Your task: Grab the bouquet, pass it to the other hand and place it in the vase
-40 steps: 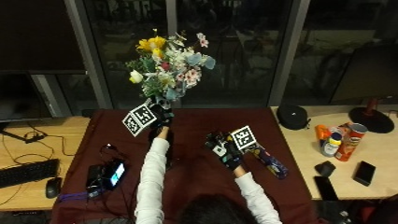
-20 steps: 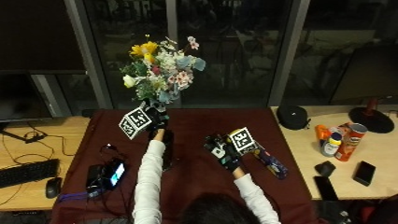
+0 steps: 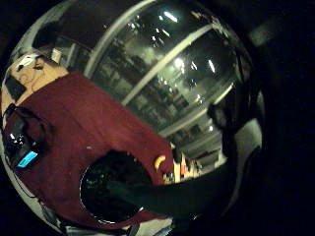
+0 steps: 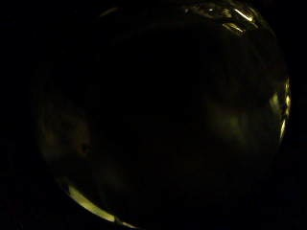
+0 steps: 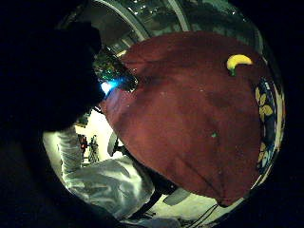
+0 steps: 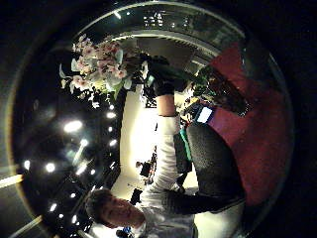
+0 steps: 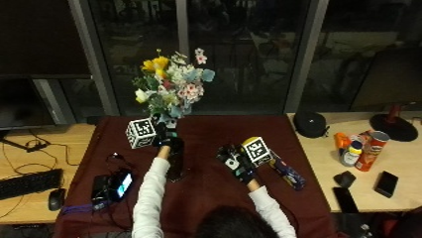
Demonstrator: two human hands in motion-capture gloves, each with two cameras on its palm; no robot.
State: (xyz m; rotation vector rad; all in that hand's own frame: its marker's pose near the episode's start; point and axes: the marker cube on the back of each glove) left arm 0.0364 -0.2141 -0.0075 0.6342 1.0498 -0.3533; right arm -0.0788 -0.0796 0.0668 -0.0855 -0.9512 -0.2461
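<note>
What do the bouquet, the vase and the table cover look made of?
Bouquet, held by the left hand: probably artificial, fabric-like petals in even pastel colours; real not ruled out. Vase: dark and glossy, likely glass, given its reflective rim in the palm view. Table cover: matte maroon cloth, no shine.

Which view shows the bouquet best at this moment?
The outside view: the bouquet stands whole, upright above the left hand gripping its stems. The right thumb side palm view also shows the blooms, smaller. The other palm views show none of the flowers; the left thumb side one is almost dark.
</note>
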